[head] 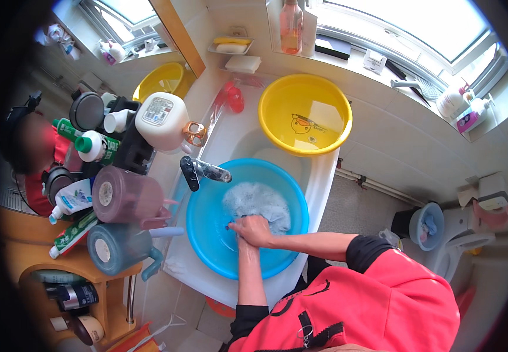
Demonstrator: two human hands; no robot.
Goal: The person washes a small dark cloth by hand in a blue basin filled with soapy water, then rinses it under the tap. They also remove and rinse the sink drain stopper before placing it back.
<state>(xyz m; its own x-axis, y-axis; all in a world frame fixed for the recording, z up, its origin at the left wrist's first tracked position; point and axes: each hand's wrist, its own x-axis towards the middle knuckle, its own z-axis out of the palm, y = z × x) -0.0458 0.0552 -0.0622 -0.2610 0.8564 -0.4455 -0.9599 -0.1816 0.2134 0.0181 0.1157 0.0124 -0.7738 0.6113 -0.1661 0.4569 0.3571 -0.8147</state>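
A blue plastic basin (247, 275) stands in the white sink (236, 132), with white suds (254, 198) and soaked pale cloth (277, 218) inside. My right hand (256, 229) lies across my left wrist, over the basin at the edge of the suds. Its fingers curl over the far side and are partly hidden. Below it my left forearm (250, 275) reaches into the basin, while the left hand itself is covered by the right hand and the foam. Just beyond the basin's rim, a black and clear faucet (205, 170) juts over it.
A yellow basin (304, 79) holding clear water sits behind the blue one. Left are a pink cup (126, 196), a blue-grey cup (119, 248), toothpaste tubes (73, 233) and a white pump bottle (161, 121). Bottles (454, 99) line the windowsill; a toilet (451, 255) stands right.
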